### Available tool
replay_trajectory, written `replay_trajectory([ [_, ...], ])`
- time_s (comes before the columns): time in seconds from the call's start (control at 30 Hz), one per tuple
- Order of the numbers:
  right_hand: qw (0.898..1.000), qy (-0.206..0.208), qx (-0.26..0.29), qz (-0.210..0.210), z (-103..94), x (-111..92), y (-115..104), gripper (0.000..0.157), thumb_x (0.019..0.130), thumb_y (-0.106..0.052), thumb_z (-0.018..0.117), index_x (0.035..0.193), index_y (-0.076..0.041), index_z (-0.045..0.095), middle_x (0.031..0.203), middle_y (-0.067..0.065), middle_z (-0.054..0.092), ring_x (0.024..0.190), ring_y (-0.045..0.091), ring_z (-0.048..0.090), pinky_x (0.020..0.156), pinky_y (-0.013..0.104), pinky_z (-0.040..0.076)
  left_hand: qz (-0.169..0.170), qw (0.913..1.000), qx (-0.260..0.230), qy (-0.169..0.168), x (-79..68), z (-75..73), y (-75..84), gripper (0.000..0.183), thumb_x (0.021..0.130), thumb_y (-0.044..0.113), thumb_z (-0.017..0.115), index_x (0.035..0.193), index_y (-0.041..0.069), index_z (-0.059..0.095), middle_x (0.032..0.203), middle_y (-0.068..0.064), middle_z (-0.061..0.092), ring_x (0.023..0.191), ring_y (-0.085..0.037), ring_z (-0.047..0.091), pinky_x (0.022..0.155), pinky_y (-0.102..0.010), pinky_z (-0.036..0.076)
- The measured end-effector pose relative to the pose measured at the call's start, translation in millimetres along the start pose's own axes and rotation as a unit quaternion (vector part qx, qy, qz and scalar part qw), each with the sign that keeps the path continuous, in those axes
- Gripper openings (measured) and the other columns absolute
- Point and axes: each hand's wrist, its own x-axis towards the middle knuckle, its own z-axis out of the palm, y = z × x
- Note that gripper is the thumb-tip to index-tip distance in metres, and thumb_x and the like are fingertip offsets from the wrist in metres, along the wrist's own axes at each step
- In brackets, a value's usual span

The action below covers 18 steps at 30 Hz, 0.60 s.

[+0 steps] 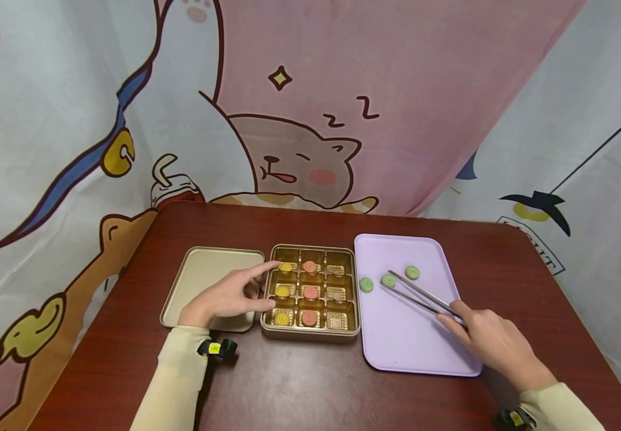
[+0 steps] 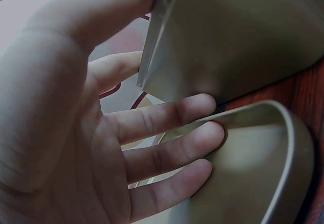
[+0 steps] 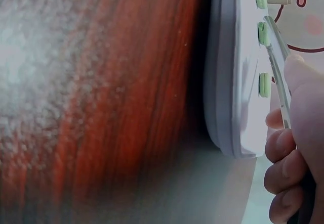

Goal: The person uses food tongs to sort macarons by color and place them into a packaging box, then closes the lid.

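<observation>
Green disc (image 1: 388, 279) between metal tongs (image 1: 423, 294)

Right of the gold, nine-compartment tin (image 1: 310, 337) lie three round green cookies (image 1: 412, 273) — slim silver tongs (image 1: 428, 296) slant there, tips either side of the middle one.

Shiny metal tongs (image 1: 423, 293), smooth plastic tray (image 1: 402, 341), satin metal box (image 1: 310, 336) – its insert (image 1: 337, 322) glossy, polished wood-grain table (image 1: 300, 383), creased cloth backdrop (image 1: 423, 90)

The right hand (image 1: 496, 338) holds silvery metal tongs (image 1: 423, 293), tips seemingly astride a green button-like disc (image 1: 389, 280) (two more nearby) on a rectangular lilac tray (image 1: 407, 341); the left hand (image 1: 227, 294) touches a square gold nine-compartment box (image 1: 310, 335).
</observation>
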Motion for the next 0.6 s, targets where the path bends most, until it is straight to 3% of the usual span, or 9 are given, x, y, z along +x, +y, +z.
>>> replay_trajectory([
  [0.6, 1.0, -0.015, -0.006, 0.01, 3.2, -1.0, -1.5, 0.036, 0.101, -0.052, 0.066, 0.097, -0.016, 0.065, 0.065, -0.005, 0.055, 0.056, 0.014, 0.045, 0.047, 0.032, 0.036, -0.003, 1.0, 0.007, 0.0, 0.1, 0.4, -0.3, 0.088, 0.093, 0.042, 0.081, 0.166, 0.024, 0.035, 0.122, -0.006, 0.064, 0.094, -0.016, 0.067, 0.089, -0.038, 0.056],
])
